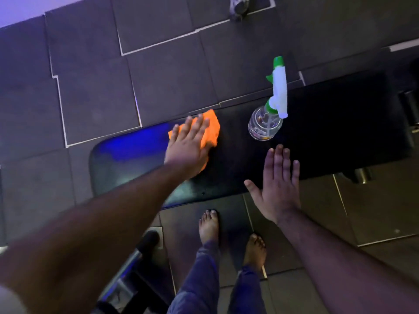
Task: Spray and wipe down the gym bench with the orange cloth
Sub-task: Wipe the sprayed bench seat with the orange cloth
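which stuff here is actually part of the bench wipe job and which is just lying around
Part of the job:
orange cloth, under the flat left hand
spray bottle, standing on the bench
black bench
right hand, open, holding nothing

Just lying about:
grey shoe on the floor beyond the bench
black-tipped metal frame near the feet

Black padded gym bench (328,132) on dark floor tiles (90,87), orange cloth (210,130) and clear spray bottle (265,125) resting on top

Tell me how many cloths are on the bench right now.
1. The orange cloth lies on the bench, near its left end, pressed flat under the left hand. No other cloth shows.
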Motion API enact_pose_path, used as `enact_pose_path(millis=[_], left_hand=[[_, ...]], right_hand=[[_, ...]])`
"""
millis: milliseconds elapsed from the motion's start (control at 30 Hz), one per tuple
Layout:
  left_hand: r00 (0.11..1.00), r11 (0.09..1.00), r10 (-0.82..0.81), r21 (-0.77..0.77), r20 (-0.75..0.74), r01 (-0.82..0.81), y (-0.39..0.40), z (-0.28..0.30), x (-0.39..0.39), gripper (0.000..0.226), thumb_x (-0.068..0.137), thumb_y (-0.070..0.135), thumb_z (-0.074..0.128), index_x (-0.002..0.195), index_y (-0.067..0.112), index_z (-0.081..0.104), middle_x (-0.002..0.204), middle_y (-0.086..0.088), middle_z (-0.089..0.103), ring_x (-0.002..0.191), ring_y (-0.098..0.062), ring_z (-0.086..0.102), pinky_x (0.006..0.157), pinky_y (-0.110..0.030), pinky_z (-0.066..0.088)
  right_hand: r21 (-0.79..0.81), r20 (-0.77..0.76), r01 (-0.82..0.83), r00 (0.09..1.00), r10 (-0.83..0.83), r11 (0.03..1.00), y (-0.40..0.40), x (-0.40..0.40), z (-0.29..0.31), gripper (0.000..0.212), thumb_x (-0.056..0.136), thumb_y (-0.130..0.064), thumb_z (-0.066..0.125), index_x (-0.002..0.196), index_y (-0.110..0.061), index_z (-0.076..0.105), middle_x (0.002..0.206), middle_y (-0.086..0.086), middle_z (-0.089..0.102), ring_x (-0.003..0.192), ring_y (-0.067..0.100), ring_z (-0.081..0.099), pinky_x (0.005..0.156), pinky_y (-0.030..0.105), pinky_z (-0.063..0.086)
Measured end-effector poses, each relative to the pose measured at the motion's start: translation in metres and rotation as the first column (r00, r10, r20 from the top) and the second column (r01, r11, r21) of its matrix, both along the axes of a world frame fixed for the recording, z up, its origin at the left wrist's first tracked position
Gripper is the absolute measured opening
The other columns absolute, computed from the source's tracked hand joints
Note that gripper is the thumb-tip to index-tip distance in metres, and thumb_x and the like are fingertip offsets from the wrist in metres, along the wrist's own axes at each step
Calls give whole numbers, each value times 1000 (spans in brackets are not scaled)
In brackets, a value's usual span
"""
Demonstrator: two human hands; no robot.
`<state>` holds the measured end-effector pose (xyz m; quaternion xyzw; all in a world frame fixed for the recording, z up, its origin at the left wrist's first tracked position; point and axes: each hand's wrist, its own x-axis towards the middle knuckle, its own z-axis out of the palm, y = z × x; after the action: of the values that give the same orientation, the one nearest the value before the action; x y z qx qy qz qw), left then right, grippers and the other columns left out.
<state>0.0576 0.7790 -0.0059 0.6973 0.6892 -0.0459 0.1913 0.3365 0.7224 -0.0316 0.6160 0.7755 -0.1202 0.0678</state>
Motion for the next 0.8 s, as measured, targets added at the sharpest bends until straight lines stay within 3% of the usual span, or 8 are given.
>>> enact_pose_path(millis=[67, 133, 300, 367, 500, 567, 633, 800], left_hand=[[973, 973, 229, -3, 28, -229, 28, -1, 45, 74, 110, 56, 23, 175, 27, 6, 184, 4, 2, 169, -26, -4, 135, -52, -4], [976, 977, 211, 17, 52, -212, 24, -8, 78, 76, 109, 55, 26, 175, 23, 6, 184, 0, 3, 169, -27, -3, 135, -52, -2], [886, 881, -463, 121, 17, 458, -88, -14, 48, 82, 105, 51, 53, 174, 21, 20, 182, -6, 18, 167, -32, 18, 134, -56, 18], [837, 833, -547, 79, -24, 547, -104, -11, 5, 85, 100, 47, 56, 173, 22, 21, 180, -6, 20, 165, -32, 25, 133, -53, 20], [990, 990, -126, 60, -68, 130, -78, -2, 1, 76, 107, 54, 32, 174, 23, 13, 182, -4, 15, 168, -31, 15, 134, -56, 14], [985, 984, 172, 44, -27, -170, -56, -1, 54, 77, 108, 56, 30, 175, 23, 8, 183, -3, 5, 169, -30, 2, 135, -55, 2], [965, 965, 260, 6, 38, -261, -46, -3, 110, 78, 107, 55, 28, 175, 23, 7, 184, -5, 3, 169, -31, -2, 133, -54, -3], [953, 950, -304, 68, -13, 304, -101, -7, 141, 79, 106, 45, 45, 175, 21, 16, 182, -4, 5, 169, -30, 10, 135, -56, 9]], right_hand=[[-26, -41, -8, 999, 7, 1000, 0, 4, -1, 99, 99, -70, 22, 167, 0, 6, 177, 20, -5, 164, 36, -6, 131, 60, -1], [-22, -94, -18, 995, 16, 1000, -1, 9, -2, 93, 101, -66, 20, 168, -1, 7, 177, 18, -5, 165, 34, -7, 132, 59, -1], [-59, -183, -47, 982, 36, 997, 3, 19, 2, 88, 103, -63, 17, 169, -5, 9, 178, 13, -5, 165, 30, -7, 132, 53, -3], [-90, -175, -60, 984, 44, 994, 5, 21, 4, 88, 103, -65, 13, 169, -8, 6, 177, 8, -11, 164, 26, -12, 132, 50, -7], [-116, -219, -53, 975, 26, 992, 8, 22, 8, 90, 101, -69, 4, 170, -11, 5, 176, 4, -15, 164, 23, -14, 131, 44, -14], [-113, -313, -27, 950, -10, 993, 9, 21, 13, 98, 98, -75, -2, 169, -9, 10, 178, 7, -4, 165, 24, -7, 132, 44, -9], [-110, -445, 30, 892, -76, 993, 8, 21, 19, 104, 97, -79, -2, 168, -5, 14, 178, 13, 6, 165, 27, 2, 133, 46, -1], [-55, -623, 231, 752, -214, 971, 18, 19, 38, 91, 105, -60, 28, 163, 10, 17, 173, 29, 12, 163, 39, 12, 133, 51, 14]])
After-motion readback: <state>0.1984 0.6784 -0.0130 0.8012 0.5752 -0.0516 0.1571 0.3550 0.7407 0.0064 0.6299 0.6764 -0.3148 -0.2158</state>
